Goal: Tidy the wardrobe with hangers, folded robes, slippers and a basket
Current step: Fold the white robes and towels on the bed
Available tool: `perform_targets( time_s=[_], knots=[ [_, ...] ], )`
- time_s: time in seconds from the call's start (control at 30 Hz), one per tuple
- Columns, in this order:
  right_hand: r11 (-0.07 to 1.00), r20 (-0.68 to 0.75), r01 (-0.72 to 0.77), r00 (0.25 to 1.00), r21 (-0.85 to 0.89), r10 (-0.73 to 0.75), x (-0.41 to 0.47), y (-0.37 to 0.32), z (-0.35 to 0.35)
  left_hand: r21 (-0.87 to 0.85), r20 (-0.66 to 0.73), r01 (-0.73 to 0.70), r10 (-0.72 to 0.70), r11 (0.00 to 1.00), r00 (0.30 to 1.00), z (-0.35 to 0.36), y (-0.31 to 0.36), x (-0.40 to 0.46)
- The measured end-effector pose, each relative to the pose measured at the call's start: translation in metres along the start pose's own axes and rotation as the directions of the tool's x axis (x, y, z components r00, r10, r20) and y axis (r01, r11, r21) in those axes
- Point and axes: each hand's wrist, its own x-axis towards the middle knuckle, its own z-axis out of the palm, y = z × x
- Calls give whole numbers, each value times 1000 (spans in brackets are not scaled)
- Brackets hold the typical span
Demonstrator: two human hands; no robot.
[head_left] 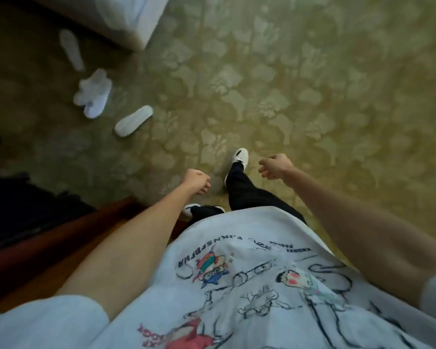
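Several white slippers lie scattered on the green patterned carpet at the upper left. One slipper [71, 49] lies sole-up near the bed corner, a stacked pair [93, 94] sits below it, and another slipper [134, 120] lies sole-up closest to me. My left hand [196, 181] hangs in front of my body with the fingers curled in and nothing in it. My right hand [275, 166] hangs loosely curled over the carpet, also holding nothing. Both hands are well away from the slippers. No hangers, robes or basket are in sight.
A bed corner with white bedding [134, 18] stands at the top left. A reddish wooden edge [61, 235] and a dark object [23, 202] are at my lower left. My feet in white shoes [241, 156] stand on the carpet [312, 96], which stretches out to the right.
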Motion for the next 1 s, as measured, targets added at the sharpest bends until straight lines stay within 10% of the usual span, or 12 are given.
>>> perform_targets(
  time_s=[0.37,0.73,1.0],
  knots=[
    [946,-70,-136,984,294,163,53,36,-129,402,105,-264,242,877,965,21,230,47],
    [970,64,241,968,40,-243,165,-247,-233,412,-35,10,5,911,999,-59,323,128],
    [940,104,276,960,-198,-260,255,-436,-365,178,-61,41,-30,983,998,-113,524,203]
  ],
)
